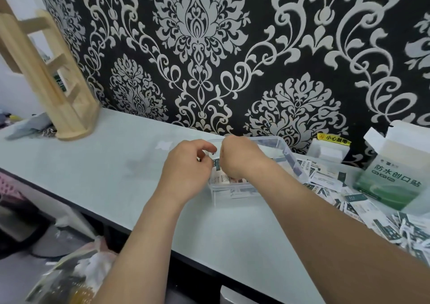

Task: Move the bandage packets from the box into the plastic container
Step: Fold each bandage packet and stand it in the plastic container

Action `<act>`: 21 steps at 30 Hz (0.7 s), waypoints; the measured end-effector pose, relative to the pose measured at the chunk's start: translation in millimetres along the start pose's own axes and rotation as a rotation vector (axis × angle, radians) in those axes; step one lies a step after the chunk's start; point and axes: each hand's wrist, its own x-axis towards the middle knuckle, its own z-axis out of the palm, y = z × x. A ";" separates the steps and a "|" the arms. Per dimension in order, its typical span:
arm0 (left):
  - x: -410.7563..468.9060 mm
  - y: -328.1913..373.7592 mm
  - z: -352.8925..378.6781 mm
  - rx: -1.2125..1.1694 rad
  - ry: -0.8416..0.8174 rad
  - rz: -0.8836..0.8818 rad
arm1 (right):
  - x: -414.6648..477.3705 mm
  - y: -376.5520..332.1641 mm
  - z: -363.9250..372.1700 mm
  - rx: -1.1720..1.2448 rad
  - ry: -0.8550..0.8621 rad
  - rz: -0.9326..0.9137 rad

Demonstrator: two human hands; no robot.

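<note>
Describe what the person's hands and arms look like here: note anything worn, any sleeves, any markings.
The left hand and right hand are bare: no gloves, rings, watch or bracelet show. Both forearms are uncovered down to the frame's edge, with no sleeve in view. No markings show; small dark spots at the left fingertips are too blurred to identify.

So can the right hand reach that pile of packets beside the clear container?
Probably yes. The pile of packets lies uncovered on the table, just beside the clear container where the right hand is, with nothing between them.
</note>
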 end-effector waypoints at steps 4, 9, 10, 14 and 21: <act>-1.7 1.8 -1.1 0.049 0.010 0.014 | -4.9 1.9 2.5 0.013 0.080 -0.007; -6.4 19.6 0.6 0.126 0.154 0.115 | -30.5 31.6 -20.5 0.346 0.282 0.040; -9.2 26.8 2.0 0.113 0.207 0.178 | -39.5 39.6 -27.6 0.440 0.324 0.050; -31.7 61.9 17.1 -0.034 0.223 0.526 | -77.6 82.3 -47.0 0.610 0.442 0.132; -69.4 99.8 81.6 0.337 -0.471 0.620 | -117.3 161.8 -40.6 0.253 0.211 0.350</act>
